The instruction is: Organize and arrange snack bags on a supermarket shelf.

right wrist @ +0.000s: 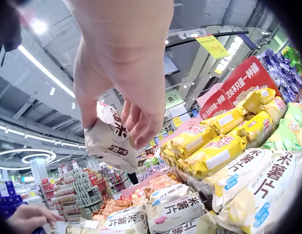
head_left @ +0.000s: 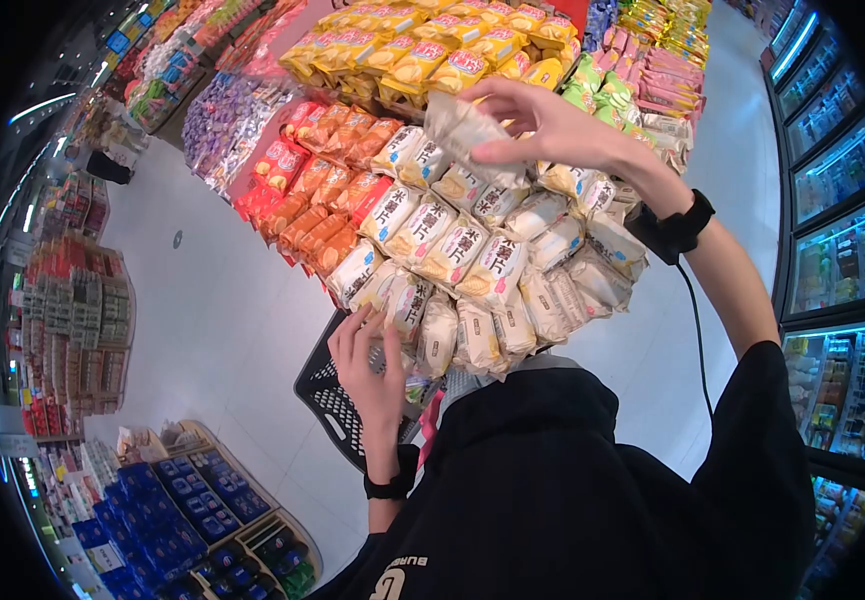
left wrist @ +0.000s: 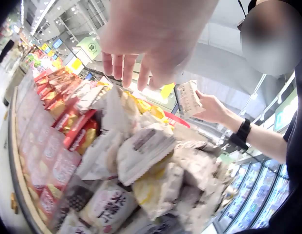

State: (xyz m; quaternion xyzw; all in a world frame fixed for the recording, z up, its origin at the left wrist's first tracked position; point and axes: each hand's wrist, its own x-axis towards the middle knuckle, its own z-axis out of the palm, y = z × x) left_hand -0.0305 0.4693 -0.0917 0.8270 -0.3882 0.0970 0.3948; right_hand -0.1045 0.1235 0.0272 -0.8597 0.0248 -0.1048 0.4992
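Observation:
In the head view my right hand [head_left: 570,128] pinches a white chip packet [head_left: 455,126] between thumb and fingers, held up above the pile. The right wrist view shows that same packet [right wrist: 111,139] hanging from the fingertips, its dark lettering partly covered by the hand. Below it, white chip packets [head_left: 444,245] are stacked in rows on the display. My left hand [head_left: 367,368] is at the pile's front left corner, its fingers extended and overlapping the lowest packets. Seen from the left wrist, the left hand [left wrist: 151,44] has loosely bent fingers with nothing between them.
Orange packets [head_left: 327,195] adjoin the white ones on the left, and yellow packets [head_left: 422,50] rise behind. A dark shopping basket [head_left: 337,412] is beneath my left hand. Lit glass-door coolers [head_left: 842,210] line the right side; blue packages [head_left: 142,520] fill a lower-left display.

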